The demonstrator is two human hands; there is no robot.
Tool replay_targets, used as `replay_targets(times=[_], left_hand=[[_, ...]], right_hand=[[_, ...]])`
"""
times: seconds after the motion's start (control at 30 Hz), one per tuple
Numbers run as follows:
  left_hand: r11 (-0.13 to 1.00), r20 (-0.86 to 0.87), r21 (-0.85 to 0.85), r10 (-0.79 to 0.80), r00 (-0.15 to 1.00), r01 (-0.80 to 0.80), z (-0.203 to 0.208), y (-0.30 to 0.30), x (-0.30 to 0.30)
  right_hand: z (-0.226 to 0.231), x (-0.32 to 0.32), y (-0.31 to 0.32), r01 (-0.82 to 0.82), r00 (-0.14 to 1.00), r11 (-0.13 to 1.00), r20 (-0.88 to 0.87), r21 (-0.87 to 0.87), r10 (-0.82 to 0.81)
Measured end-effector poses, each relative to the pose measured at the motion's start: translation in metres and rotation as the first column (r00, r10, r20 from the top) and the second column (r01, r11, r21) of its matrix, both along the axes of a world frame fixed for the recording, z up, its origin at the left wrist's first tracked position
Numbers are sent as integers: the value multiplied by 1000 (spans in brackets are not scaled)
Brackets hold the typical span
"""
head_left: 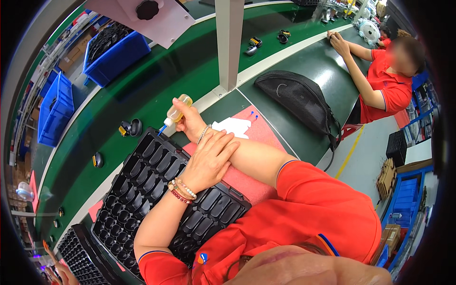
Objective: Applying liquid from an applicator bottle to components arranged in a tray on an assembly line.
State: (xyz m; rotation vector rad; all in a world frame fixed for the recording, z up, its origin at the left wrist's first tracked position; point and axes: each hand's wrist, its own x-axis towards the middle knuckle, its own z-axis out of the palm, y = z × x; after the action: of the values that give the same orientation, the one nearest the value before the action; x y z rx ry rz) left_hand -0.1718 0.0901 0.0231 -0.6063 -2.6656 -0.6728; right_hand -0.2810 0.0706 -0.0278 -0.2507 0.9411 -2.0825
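My right hand [190, 119] is closed around a small translucent squeeze bottle [180, 108] with yellowish liquid inside. The bottle's white neck carries a blue dispensing tip, which points down at the far corner of a black moulded tray [134, 183]. Across my right wrist and forearm lies my left hand [209, 159], fingers extended and flat, holding nothing. Rows of oval and round pockets fill the tray; my left arm hides part of it. Under my right forearm are a pink foam mat [251, 185] and a white sheet [231, 127]. Two small blue-headed tips [254, 115] rest on the mat.
A green conveyor [114, 107] carries small black-and-yellow parts [130, 128]. Beyond stand blue bins [116, 59] and a metal post [229, 47]. A black bag [294, 95] lies on the bench. A co-worker [384, 85] sits right; another person's hand [61, 273] shows lower left, near another black tray [83, 256].
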Motion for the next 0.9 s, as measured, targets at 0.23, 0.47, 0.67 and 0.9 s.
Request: replay_targets(times=[0.23,0.47,0.67,0.9], left_hand=[[1000,3,3,-5,1000,5,0,0,1],[1000,13,1,-1,1000,1,0,-1,4],[1000,12,12,-19,1000,19,2,0,2],[1000,-4,16,-18,1000,18,0,-3,1]], right_hand=[[-2,-2,-1,-14,1000,1000,-3,-9,14],[2,1,0,-20,1000,1000,1,-3,20],[0,-1,1,-21,1000,1000,-14,-11,21],[2,0,0,-19,1000,1000,-10,-2,19]])
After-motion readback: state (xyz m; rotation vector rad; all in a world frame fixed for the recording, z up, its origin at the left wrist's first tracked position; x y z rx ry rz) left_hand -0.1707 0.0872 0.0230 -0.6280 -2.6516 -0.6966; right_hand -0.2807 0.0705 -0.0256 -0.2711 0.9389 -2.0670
